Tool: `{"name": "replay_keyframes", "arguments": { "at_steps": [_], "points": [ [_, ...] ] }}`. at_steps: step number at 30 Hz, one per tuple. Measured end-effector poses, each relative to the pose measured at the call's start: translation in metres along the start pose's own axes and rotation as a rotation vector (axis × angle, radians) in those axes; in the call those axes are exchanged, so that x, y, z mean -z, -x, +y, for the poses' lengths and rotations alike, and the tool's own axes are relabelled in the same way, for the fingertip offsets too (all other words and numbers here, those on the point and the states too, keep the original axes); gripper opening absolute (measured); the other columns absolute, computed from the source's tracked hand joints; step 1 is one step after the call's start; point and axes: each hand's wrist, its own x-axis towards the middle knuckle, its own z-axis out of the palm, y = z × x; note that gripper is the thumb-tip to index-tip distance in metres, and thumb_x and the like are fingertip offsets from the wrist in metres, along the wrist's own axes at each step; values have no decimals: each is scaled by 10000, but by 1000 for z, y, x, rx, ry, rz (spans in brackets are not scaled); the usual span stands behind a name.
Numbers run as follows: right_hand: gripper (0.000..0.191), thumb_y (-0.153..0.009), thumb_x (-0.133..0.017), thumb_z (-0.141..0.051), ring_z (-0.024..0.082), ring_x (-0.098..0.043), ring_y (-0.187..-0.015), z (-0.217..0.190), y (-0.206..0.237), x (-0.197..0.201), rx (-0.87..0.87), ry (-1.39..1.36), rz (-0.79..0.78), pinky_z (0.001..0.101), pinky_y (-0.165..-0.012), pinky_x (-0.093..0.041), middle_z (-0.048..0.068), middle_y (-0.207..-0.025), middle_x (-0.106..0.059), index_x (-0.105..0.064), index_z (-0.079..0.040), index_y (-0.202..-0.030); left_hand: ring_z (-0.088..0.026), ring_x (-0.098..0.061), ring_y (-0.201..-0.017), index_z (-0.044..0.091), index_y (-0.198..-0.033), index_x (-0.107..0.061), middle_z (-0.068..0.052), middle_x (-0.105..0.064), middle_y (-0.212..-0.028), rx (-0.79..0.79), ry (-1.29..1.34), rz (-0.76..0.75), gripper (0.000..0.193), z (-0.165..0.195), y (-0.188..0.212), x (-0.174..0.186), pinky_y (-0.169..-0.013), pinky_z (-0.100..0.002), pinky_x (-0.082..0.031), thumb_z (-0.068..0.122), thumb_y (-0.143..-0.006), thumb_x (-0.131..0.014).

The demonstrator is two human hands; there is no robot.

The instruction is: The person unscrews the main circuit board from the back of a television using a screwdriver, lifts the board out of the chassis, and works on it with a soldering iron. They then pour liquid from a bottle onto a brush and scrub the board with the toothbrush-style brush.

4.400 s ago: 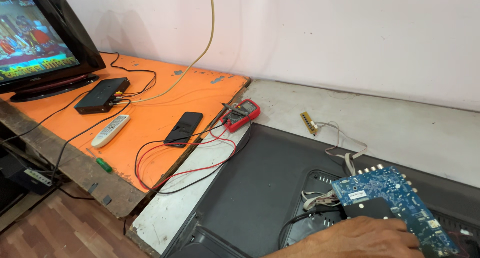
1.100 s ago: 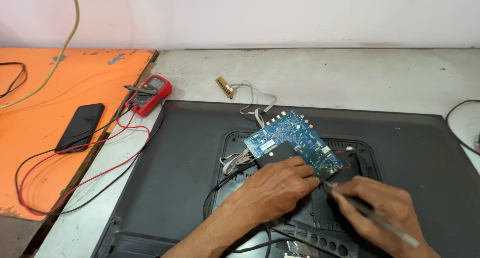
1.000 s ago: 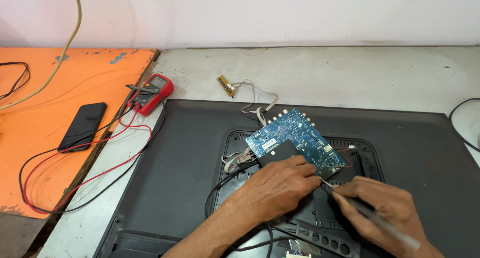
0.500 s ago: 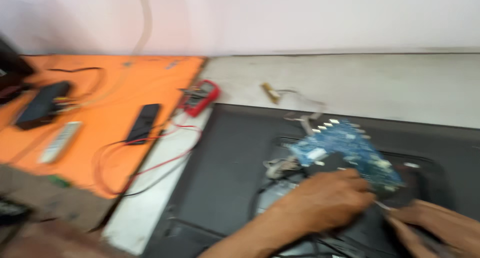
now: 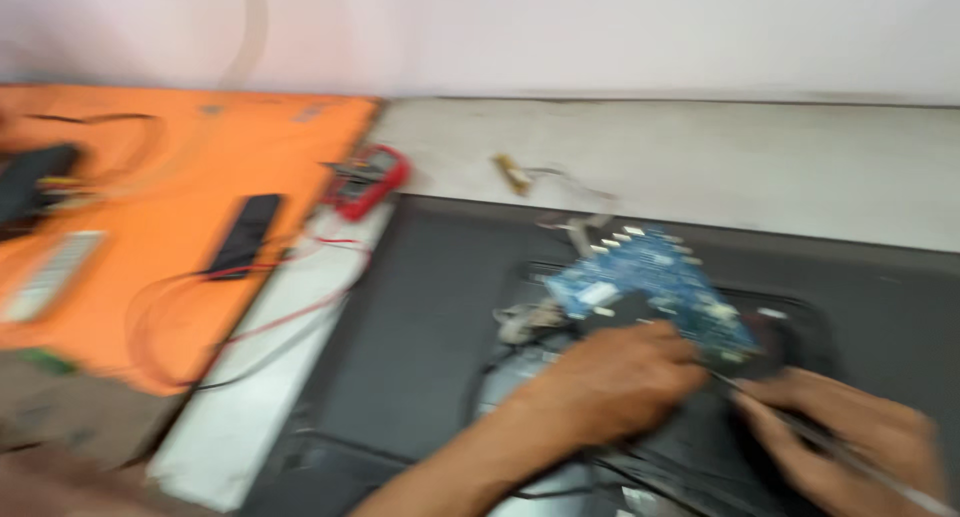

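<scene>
one blue circuit board [image 5: 655, 292]; one red multimeter [image 5: 365, 180]; one black phone [image 5: 244, 235]; one grey remote [image 5: 50, 275]; two hands.

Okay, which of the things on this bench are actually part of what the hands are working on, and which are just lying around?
In use:
left hand
right hand
thin tool in the right hand
blue circuit board
dark panel back under the board

Lying about:
red multimeter with leads
black phone
grey remote
small connector
</scene>
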Motion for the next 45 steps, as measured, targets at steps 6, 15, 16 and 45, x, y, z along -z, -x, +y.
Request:
{"name": "replay_keyframes", "arguments": {
  "at_steps": [6, 15, 16, 45],
  "points": [
    [127, -728, -795, -53, 164, -741, -666, -119, -29, 39, 6, -70, 119, 297, -544, -588, 70, -746, -762, -753, -26, -845, -302, -642, -1015, 24, -909, -679, -103, -671, -980, 42, 18, -56, 120, 8, -7, 17, -824, -410, -549, 35, -803, -624],
    [129, -749, -798, -50, 163, -750, -692, -126, -36, 42, 179, -91, 139, 278, -585, -580, 56, -767, -749, -742, -30, -864, -304, -644, -1004, 13, -911, -683, -111, -683, -1025, 51, 52, -31, 135, 11, -12, 20, -800, -407, -554, 4, -783, -642],
    [124, -755, -797, -50, 162, -746, -681, -125, -35, 41, 167, -99, 146, 278, -579, -576, 57, -760, -744, -741, -28, -863, -302, -645, -1001, 15, -903, -683, -105, -682, -1004, 64, 55, -54, 126, 11, -12, 20, -804, -408, -556, 4, -784, -644],
    [103, -754, -795, -49, 165, -737, -641, -123, -35, 40, 184, -101, 118, 288, -556, -575, 53, -728, -732, -735, -26, -834, -293, -640, -1003, 18, -912, -691, -93, -679, -1005, 70, 45, -58, 151, 11, -13, 18, -793, -405, -555, -5, -769, -649]
  ]
}}
